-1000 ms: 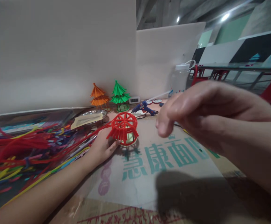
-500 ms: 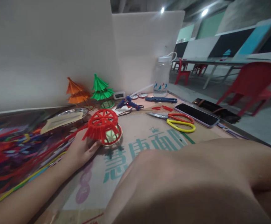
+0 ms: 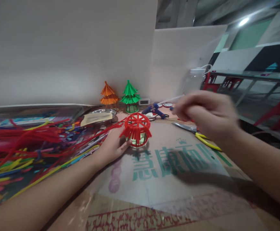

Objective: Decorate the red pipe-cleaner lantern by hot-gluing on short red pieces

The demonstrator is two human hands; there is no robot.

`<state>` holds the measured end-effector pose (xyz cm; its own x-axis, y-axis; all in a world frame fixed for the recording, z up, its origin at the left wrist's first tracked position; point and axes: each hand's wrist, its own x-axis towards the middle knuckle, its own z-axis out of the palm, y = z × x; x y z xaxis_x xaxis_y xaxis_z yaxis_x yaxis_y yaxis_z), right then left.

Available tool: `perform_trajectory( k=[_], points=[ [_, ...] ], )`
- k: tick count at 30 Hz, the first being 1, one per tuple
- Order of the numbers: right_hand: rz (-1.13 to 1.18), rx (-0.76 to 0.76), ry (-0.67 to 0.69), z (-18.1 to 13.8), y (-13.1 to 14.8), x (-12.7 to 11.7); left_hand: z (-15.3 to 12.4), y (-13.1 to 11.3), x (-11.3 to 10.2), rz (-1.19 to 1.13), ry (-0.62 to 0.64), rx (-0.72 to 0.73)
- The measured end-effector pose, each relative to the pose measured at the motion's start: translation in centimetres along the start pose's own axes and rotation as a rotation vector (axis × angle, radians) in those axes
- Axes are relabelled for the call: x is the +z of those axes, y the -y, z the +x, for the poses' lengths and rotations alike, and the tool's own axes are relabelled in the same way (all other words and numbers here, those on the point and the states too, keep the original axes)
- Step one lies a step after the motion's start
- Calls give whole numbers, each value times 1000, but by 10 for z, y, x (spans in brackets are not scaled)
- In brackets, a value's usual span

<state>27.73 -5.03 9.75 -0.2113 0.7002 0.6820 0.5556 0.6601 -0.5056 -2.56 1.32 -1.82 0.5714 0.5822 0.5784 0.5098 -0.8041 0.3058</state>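
My left hand [image 3: 111, 147] rests on the table with its fingers curled against the base of a red pipe-cleaner pavilion roof [image 3: 137, 125], which sits over a small pale cup [image 3: 140, 140]. My right hand [image 3: 208, 114] hovers above the table to the right of the pavilion. It is smeared by motion, its fingers drawn together, and I cannot make out whether it holds anything. Scissors with yellow and red handles [image 3: 200, 136] lie just under it.
A heap of coloured pipe cleaners [image 3: 29, 141] fills the left side. At the back stand an orange pavilion [image 3: 108, 95], a green pavilion [image 3: 129, 93], a metal dish [image 3: 103, 113], a blue glue gun [image 3: 154, 110] and a plastic bottle [image 3: 194, 80]. Printed cardboard [image 3: 169, 170] covers the table.
My right arm, which filled the lower view half a second ago, has pulled back and the hand now hovers over the scissors. The left hand stays on the red pavilion.
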Motion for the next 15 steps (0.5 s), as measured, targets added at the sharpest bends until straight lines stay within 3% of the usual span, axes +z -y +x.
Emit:
perform_trajectory(
  k=[2, 4, 7, 10, 15],
  points=[
    [-198, 83, 19, 21, -43, 19, -1, 1, 1, -11, 11, -7],
    [-389, 205, 124, 34, -89, 33, -2, 2, 2, 4, 28, -35],
    [-459, 315, 269, 40, -140, 44, -4, 6, 5, 33, 48, -77],
    [-440, 348, 326, 41, -161, 54, -4, 7, 6, 42, 50, -77],
    [-409, 358, 345, 50, -160, 75, -3, 3, 3, 28, 26, -52]
  ],
)
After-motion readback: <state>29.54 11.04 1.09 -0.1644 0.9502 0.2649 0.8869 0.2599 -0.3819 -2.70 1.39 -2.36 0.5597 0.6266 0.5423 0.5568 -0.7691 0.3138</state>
